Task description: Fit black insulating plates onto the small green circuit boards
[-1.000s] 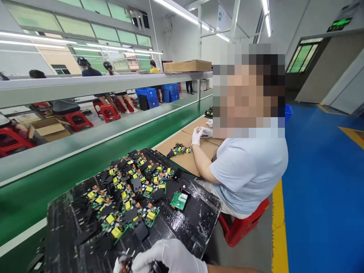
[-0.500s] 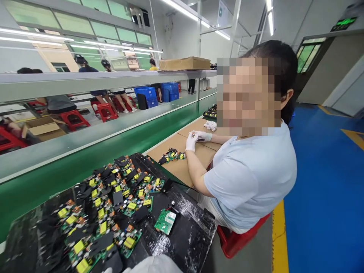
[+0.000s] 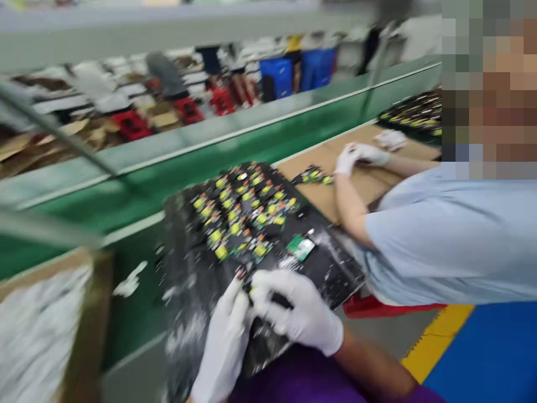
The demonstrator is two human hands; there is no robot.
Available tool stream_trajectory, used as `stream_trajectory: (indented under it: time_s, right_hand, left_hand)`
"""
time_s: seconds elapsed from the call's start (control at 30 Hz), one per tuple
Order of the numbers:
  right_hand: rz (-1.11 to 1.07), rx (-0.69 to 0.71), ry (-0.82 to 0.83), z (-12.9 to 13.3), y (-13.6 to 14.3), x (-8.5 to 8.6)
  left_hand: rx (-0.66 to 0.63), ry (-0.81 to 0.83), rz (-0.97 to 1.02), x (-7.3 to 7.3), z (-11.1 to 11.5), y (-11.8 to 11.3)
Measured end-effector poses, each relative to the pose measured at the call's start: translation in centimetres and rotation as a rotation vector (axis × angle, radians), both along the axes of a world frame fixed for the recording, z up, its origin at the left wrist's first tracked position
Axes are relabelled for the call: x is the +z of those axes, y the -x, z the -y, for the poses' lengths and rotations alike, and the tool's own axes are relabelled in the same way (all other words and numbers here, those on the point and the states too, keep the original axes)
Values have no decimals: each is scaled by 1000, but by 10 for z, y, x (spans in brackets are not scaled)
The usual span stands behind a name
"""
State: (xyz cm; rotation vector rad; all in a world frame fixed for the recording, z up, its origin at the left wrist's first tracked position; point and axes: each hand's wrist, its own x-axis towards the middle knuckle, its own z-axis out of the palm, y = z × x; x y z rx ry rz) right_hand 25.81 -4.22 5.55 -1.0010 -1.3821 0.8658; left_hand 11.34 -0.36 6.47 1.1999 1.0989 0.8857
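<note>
My left hand (image 3: pixel 226 336) and my right hand (image 3: pixel 297 308), both in white gloves, meet over the near part of a black board (image 3: pixel 188 336). Their fingers close on a small circuit board (image 3: pixel 245 275), mostly hidden by the gloves and blurred. A black piece shows between my right fingers. Just beyond my hands lie several circuit boards (image 3: pixel 235 228) with yellow and orange parts and black flaps. One green board (image 3: pixel 300 247) lies apart from them, to the right, with its flat side up.
At the right a co-worker in a light blue shirt (image 3: pixel 440 235) sits with gloved hands (image 3: pixel 356 157) over brown cardboard (image 3: pixel 293 165). A carton (image 3: pixel 90 324) with white contents stands at the left, near a white scrap (image 3: pixel 131 280). A green conveyor (image 3: pixel 138 196) runs behind.
My view has swung down and to the left. Both my hands now show with a circuit board in them; before, only white glove showed at the bottom edge. The carton has come into view.
</note>
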Motion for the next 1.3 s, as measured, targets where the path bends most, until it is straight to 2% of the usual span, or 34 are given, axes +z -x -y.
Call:
stream_trajectory:
  time_s: [0.07, 0.13, 0.3, 0.4, 0.5, 0.63, 0.77, 0.93, 1.07, 1.17, 1.3]
  right_hand:
    - [-116, -47, 77, 8, 5, -3]
    - [-134, -50, 79, 11, 8, -6]
    - [176, -64, -232, 10, 25, -5]
    - [234, -111, -278, 6, 40, -4]
    - [193, -143, -270, 3, 53, -3]
    - [60, -95, -222, 5, 61, -2]
    - [-128, -90, -53, 6, 66, -2]
    - [-383, 42, 200, 1, 68, 5]
    - [-367, 51, 172, -6, 64, 12]
    - [-379, 99, 138, -8, 60, 11]
    - [-278, 136, 91, -7, 57, 6]
  left_hand:
    - [81, 76, 31, -2, 12, 10]
    - [70, 105, 138, -4, 16, 15]
    - [55, -48, 162, -3, 18, 27]
    - [80, -98, 159, -6, 19, 39]
    - [125, -101, 131, -9, 19, 48]
    - [144, -91, 116, -9, 19, 52]
    - [126, -112, 136, -12, 19, 55]
    - [84, -182, 53, -14, 22, 65]
    - [33, -157, 8, -9, 22, 66]
    - [52, -72, 80, -6, 20, 62]
    - [52, -52, 190, -8, 16, 60]
